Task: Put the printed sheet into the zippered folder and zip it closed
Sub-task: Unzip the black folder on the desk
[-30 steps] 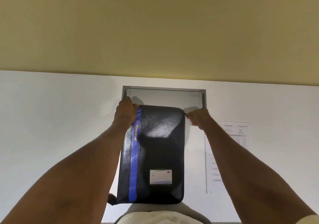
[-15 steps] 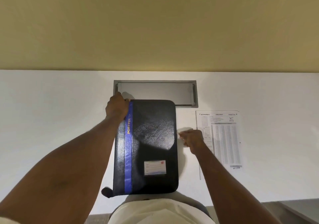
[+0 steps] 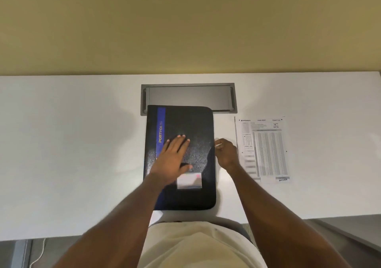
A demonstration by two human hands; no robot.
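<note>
The sheet [image 3: 266, 150] is left on the desk [image 3: 82, 144] beside the folder [image 3: 191, 123], so filing and zipping seem undone. The folder is pressed by the flat left hand [image 3: 173, 158]; its zip pull [image 3: 215, 146] appears pinched by the right hand [image 3: 226, 154].

A grey cable hatch [image 3: 188, 98] is set into the white desk [image 3: 72, 154] near its far edge. Behind the desk rises a yellow wall [image 3: 185, 26].

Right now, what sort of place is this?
Probably an office desk: a white desktop with a recessed grey cable hatch, a black zippered portfolio folder and a printed form sheet.
</note>
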